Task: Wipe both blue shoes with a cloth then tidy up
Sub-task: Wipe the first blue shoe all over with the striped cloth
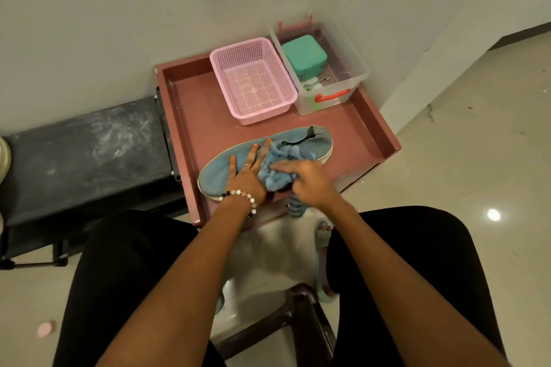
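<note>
Plainly, from the head view, only one blue shoe (265, 158) showed, lying lengthwise across the front part of the pink tray-like worktop (369, 128), its toe to the left near the tray's left wall. The second shoe was nowhere in sight. The left hand (247, 176) lay flat on the shoe's upper with fingers spread and straight, pinning it. The right hand (304, 180) had its fingers curled over a bunched blue cloth (277, 167), pressing it on the shoe's middle, and a tail of cloth hung over the tray's near edge.

The risks, as I judged them: the shoe sat close to the near edge, so a hard stroke toward the body could have pushed it off onto the floor if the left hand eased. The dangling tail might have snagged on that edge. A long sweep toward the heel could have nudged the pink basket (253, 80) or the clear box (343, 92) behind — both stood just beyond the shoe, touching each other.

Room for moving was fair to the right of the heel, where bare tray floor ran to the right wall. To the left there was little — the toe nearly met the wall, with a dark bench (83, 152) beside it.
</note>
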Action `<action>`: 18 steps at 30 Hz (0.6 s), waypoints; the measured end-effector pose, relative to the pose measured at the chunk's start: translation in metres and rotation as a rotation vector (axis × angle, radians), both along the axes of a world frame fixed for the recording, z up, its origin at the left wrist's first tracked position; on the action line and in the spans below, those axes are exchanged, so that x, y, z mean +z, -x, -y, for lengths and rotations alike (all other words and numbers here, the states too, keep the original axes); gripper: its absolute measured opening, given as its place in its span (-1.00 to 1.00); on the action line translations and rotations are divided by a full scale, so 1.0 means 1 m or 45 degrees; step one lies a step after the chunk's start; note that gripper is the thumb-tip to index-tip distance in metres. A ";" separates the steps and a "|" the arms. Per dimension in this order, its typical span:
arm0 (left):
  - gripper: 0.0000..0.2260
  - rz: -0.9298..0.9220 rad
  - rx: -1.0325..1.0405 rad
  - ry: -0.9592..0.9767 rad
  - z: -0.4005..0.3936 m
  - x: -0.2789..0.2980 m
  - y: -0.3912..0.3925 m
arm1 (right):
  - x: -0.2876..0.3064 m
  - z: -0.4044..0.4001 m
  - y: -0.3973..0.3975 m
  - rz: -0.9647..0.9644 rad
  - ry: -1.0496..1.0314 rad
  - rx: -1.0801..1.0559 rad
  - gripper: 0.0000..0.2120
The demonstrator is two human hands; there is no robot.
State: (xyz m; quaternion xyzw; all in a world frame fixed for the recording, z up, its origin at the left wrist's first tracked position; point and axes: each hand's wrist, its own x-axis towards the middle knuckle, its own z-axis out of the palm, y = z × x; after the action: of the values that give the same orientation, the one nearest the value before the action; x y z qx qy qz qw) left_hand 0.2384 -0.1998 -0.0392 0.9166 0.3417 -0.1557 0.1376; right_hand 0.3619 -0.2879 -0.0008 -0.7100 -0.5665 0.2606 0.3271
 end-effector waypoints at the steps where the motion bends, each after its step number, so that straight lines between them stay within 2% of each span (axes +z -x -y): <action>1: -0.40 0.018 0.012 -0.006 0.000 -0.001 0.000 | 0.006 0.004 -0.013 -0.105 0.086 -0.049 -0.52; 2: -0.38 0.045 0.031 -0.022 0.000 -0.002 0.000 | 0.008 0.007 -0.027 -0.245 0.148 -0.199 -0.53; 3: -0.35 0.065 0.039 -0.045 0.000 -0.005 0.000 | 0.013 0.010 -0.038 -0.408 0.159 -0.460 -0.56; 5: -0.31 0.074 0.031 -0.079 0.000 -0.009 0.000 | 0.028 0.013 -0.055 -0.724 -0.019 -1.043 -0.68; 6: -0.30 0.069 0.030 -0.079 0.000 -0.010 0.000 | 0.037 0.014 -0.063 -0.765 -0.190 -1.300 -0.71; 8: -0.29 0.060 0.029 -0.068 -0.001 -0.009 -0.001 | 0.054 0.012 -0.072 -0.612 -0.468 -1.606 -0.63; 9: -0.29 0.058 0.026 -0.070 -0.001 -0.009 -0.001 | 0.057 0.008 -0.073 -0.507 -0.528 -1.616 -0.57; 10: -0.29 0.061 0.023 -0.074 -0.001 -0.009 -0.001 | 0.058 0.002 -0.071 -0.397 -0.468 -1.544 -0.52; 11: -0.30 0.066 0.021 -0.079 0.000 -0.007 -0.001 | 0.052 -0.006 -0.065 -0.278 -0.311 -1.410 -0.48; 13: -0.33 0.069 0.013 -0.094 0.002 -0.006 -0.001 | 0.026 -0.022 -0.045 -0.012 0.099 -0.974 -0.44; 15: -0.36 0.058 0.010 -0.097 0.003 -0.003 -0.001 | -0.001 -0.031 -0.013 0.323 0.382 -0.582 -0.37; 16: -0.38 0.051 0.011 -0.095 0.004 -0.002 -0.001 | -0.014 -0.034 0.002 0.471 0.443 -0.453 -0.32; 18: -0.40 0.037 0.004 -0.069 0.002 0.000 -0.002 | -0.025 -0.032 0.026 0.514 0.403 -0.317 -0.30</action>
State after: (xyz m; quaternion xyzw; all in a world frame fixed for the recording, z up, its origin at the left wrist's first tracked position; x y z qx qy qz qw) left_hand 0.2402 -0.2016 -0.0396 0.9216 0.3453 -0.1327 0.1178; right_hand 0.3357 -0.2561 -0.0261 -0.8539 -0.4809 0.1570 0.1224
